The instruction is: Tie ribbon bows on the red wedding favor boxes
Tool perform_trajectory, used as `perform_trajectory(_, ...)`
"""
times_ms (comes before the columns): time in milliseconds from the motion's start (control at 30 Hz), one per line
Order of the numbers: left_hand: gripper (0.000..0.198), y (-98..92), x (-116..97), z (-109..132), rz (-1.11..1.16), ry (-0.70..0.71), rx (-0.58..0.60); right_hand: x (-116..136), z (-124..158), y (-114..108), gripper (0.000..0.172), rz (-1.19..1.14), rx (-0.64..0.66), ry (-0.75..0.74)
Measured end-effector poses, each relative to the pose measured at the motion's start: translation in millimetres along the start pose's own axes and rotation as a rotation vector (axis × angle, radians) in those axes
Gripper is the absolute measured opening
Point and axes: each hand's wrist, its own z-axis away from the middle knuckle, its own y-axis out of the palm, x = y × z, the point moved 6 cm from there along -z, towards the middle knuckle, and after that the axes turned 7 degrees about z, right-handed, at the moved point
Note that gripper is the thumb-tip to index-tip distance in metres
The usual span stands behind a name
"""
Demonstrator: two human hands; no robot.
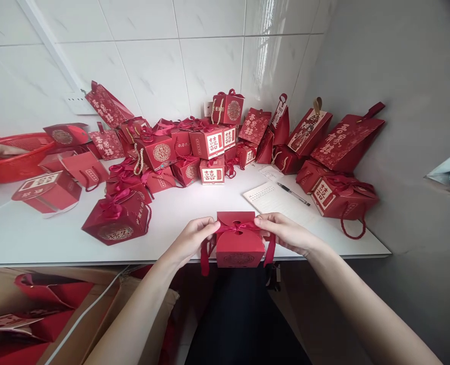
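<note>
A red gift box with a dark round emblem on its front sits at the near edge of the white table, directly before me. Across its closed top runs a crimson ribbon, crossed or knotted in the middle, its loose ends hanging down on both sides. My left hand pinches the ribbon at the left of the box between thumb and fingers. On the right side, my right hand pinches the ribbon in the same way. Both hands rest close against the box's sides.
Several finished-looking red boxes are piled along the tiled wall. An open notebook and a pen lie to the right. At far left another person's hand reaches into a red plastic basket. Below left stands a cardboard carton.
</note>
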Motion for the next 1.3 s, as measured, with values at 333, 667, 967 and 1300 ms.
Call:
perform_trajectory(333,0.039,4.3,7,-3,0.129,0.08,-0.072,-14,-2,-9,0.031,-0.207,-0.046,-0.006)
perform_trajectory(667,0.031,0.0,10,-4,0.023,0.181,-0.128,-22,1,-12,0.038,-0.142,-0.019,-0.045)
perform_trajectory(967,0.032,10.3,-4,1,-0.065,0.098,-0.132,32,32,-10,0.031,0.261,0.02,-0.182)
perform_trajectory(1300,0.034,13.2,-7,3,-0.112,0.031,-0.116,52,19,7,0.022,0.305,-0.123,-0.422)
